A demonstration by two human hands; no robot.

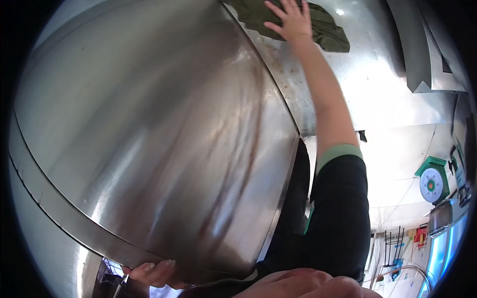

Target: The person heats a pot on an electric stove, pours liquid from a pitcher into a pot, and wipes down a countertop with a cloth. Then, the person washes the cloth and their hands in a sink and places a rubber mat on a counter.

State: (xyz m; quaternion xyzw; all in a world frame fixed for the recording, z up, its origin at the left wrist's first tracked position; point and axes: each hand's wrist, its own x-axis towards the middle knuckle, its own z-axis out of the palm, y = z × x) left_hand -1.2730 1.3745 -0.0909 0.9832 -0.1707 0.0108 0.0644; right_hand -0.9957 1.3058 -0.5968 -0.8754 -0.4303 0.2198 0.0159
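One illegible dial point(431, 185) right of the right hand point(296, 24), splayed on cloth point(332, 37); left hand point(153, 273) curled against counter point(164, 149), grip unclear.

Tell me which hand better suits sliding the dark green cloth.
Likely the right hand: it spreads over the dark green cloth; the distant left hand holds the edge of the grey metal panel.

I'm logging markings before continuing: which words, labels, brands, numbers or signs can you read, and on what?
Readable text: none.
Green scale's dial: markings present, too small to read.
Red item in the background: too small and blurred to tell.
Dark green cloth at the right hand: no lettering visible.
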